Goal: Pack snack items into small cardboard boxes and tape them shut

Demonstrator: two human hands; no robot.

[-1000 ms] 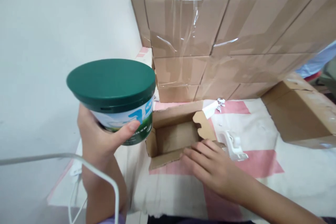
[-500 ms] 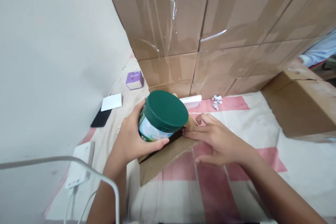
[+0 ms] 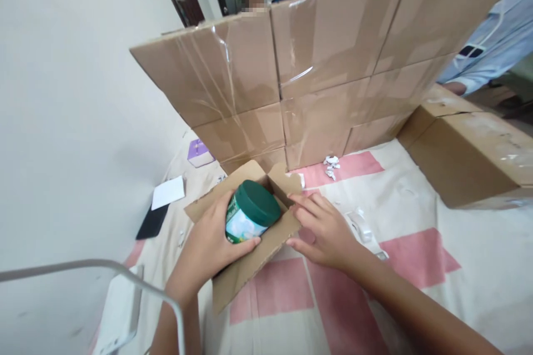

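A green-lidded tub [image 3: 254, 209] with a light blue label sits tilted, partly inside an open cardboard box [image 3: 250, 263] whose flaps stand outward. My left hand [image 3: 210, 238] is wrapped round the tub's left side, thumb along its lower front. At the box's right side, my right hand [image 3: 320, 227] touches the flap edge with its fingertips, fingers apart. The box's inside is mostly hidden by the tub.
A taped cardboard partition [image 3: 325, 72] stands behind. Around lie a purple pack [image 3: 200, 153], white paper [image 3: 168, 193], a black phone [image 3: 152, 223], paper scraps [image 3: 331, 166], a tape roll [image 3: 361, 227] and a large carton [image 3: 470, 161]. A cable [image 3: 104, 264] crosses the lower left.
The tub has gone down into the box in my left hand. The box's flaps show more fully now. The view has shifted, showing more of a person behind the partition.
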